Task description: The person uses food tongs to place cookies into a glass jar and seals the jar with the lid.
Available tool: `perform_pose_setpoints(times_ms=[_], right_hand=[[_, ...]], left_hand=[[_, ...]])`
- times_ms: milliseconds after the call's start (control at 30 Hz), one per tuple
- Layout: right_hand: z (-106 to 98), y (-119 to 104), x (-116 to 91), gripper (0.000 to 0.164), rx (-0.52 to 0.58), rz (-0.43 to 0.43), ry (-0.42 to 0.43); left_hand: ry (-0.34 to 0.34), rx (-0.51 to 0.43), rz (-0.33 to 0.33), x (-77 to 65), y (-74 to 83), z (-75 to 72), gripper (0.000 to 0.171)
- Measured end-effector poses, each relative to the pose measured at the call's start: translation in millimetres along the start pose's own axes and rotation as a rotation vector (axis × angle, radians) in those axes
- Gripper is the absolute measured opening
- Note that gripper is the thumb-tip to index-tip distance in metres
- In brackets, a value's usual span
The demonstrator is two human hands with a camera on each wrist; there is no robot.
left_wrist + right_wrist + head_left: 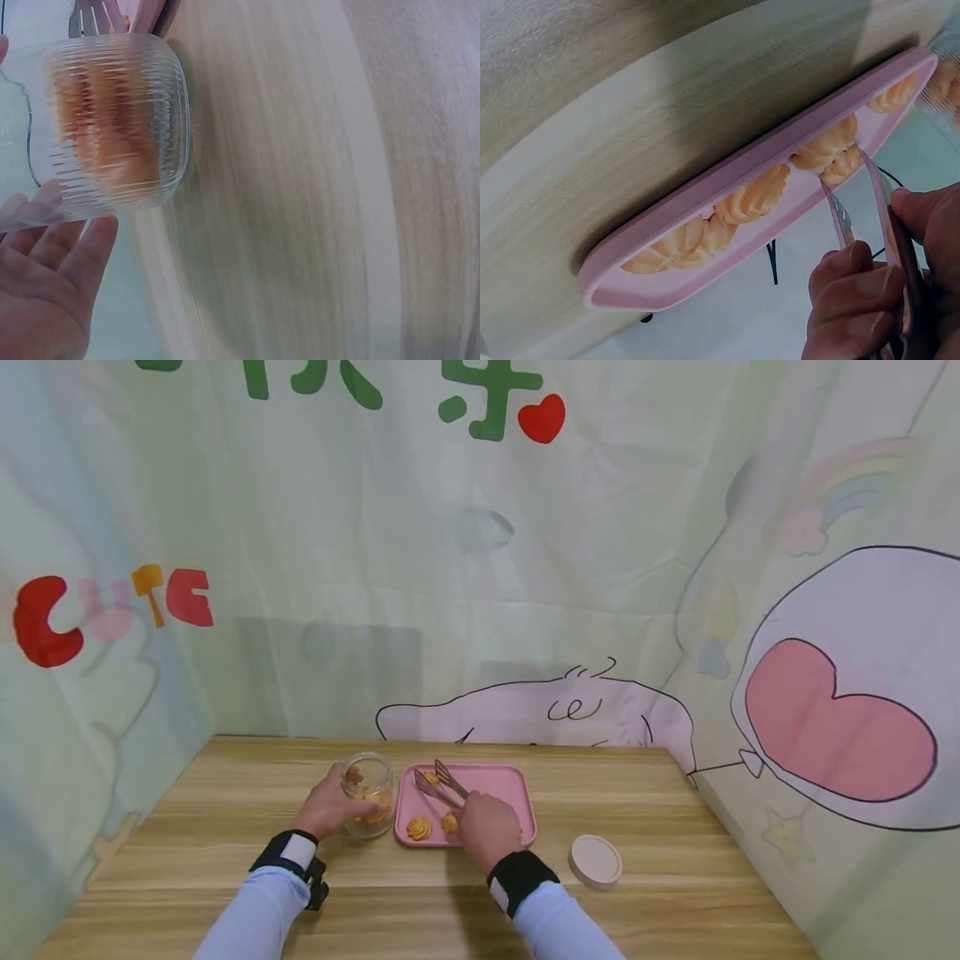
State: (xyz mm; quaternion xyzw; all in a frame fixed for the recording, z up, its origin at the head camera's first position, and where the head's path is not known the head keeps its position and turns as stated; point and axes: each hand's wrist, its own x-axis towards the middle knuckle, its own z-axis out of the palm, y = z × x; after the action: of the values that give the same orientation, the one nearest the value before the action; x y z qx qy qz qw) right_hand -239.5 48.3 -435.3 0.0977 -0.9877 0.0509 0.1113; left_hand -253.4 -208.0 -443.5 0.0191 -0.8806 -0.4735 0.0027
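My left hand (330, 806) grips a clear glass jar (382, 789), which is lidless and stands on the table left of the pink tray (510, 783). Ribbed glass and golden cookies (116, 154) inside it show in the left wrist view. In my right hand (489, 832) is a pair of metal tongs (450, 793), held over the tray with the arms apart. The right wrist view has the tong tips on either side of a small swirled cookie (842, 165). More piped cookies (754, 193) lie along the tray, partly hidden by my right hand in the head view.
A round white lid (596, 860) lies on the wooden table (645, 810), right of the tray. Behind the table hangs a printed cloth backdrop (300, 543). Black bands (517, 881) circle both wrists.
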Motion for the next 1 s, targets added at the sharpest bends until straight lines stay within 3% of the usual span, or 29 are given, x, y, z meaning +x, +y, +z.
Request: perform_pose_setpoints(times_ms=[233,433,667,1000], right_hand=[[-7,9,-1,0.04,-0.001,0.005,0.009],[-11,16,3,0.041,0.017,0.058,-0.065],[-16,22,6,0.04,0.022,0.052,-0.01],[-38,23,7,0.035,0.155,0.051,0.015]], left_hand=[[0.0,0.0,0.001,2.3,-1.8,3.0,0.088],[0.0,0.001,0.006,4.3,-3.6,3.4,0.09],[0.005,-0.002,0.008,3.7,-4.6,2.1,0.089],[-0.003,-0.011,0.006,3.4,-5.0,1.6,0.09]])
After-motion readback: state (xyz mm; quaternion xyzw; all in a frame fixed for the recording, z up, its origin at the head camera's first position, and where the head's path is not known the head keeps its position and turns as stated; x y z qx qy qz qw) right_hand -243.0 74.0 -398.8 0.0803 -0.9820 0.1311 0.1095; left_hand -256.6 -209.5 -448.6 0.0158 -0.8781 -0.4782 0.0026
